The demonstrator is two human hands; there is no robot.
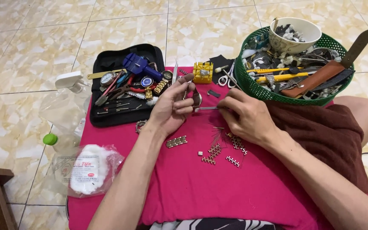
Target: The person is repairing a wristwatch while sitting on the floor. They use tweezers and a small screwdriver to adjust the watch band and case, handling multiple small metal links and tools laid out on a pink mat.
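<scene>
The left hand (173, 106) is palm-up over the pink cloth (192, 187), fingers curled around a watch (196, 99) whose metal case shows at its fingertips. The right hand (245, 116) is closed in a pinch on a thin metal tool (207, 108), whose tip points left and meets the watch.

All else is placed from the cloth. On it, just below the right hand, lie loose band links (222, 153) and a fan of thin pins (217, 134); a short band piece (176, 142) lies below the left wrist. At the cloth's far edge sit a yellow block (203, 72) and scissors (227, 79). On its far left corner an open black case (126, 83) holds a blue tool (139, 64), watches and pliers. On its far right corner stands a green basket (256, 87) full of bands and tools, with a white bowl (294, 34) on top and a brown strap (320, 76) across it. A brown towel (324, 132) covers the cloth's right side, over the person's knee. Left of the cloth, on the tiled floor (30, 51), are a spray bottle (67, 102), a bottle with a green cap (50, 139), and a bag of cotton (89, 168).
</scene>
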